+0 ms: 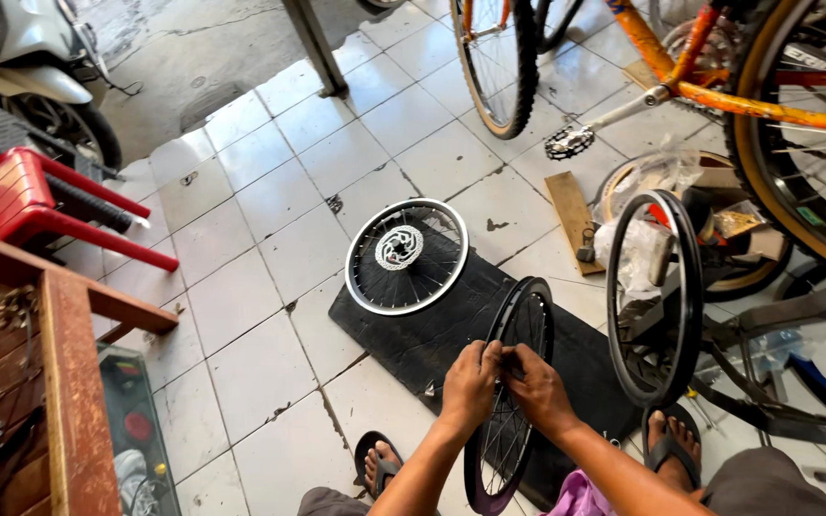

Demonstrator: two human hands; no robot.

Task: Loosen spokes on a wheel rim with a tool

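Note:
A black spoked bicycle wheel [516, 334] stands upright on a black rubber mat [432, 330] in front of me. My left hand [470, 384] and my right hand [534, 387] both pinch its rim at the near side, fingers closed on it, close together. A second wheel [406, 256] with a silver rim and a brake disc lies flat on the mat's far left corner. My sandalled feet [381, 465] rest on the tiled floor on either side of the held wheel.
Another black rim [655, 296] stands upright at the right, by a truing stand and clutter. An orange bicycle [719, 96] hangs at the top right. A red plastic chair [40, 205], a wooden bench and a scooter sit at the left.

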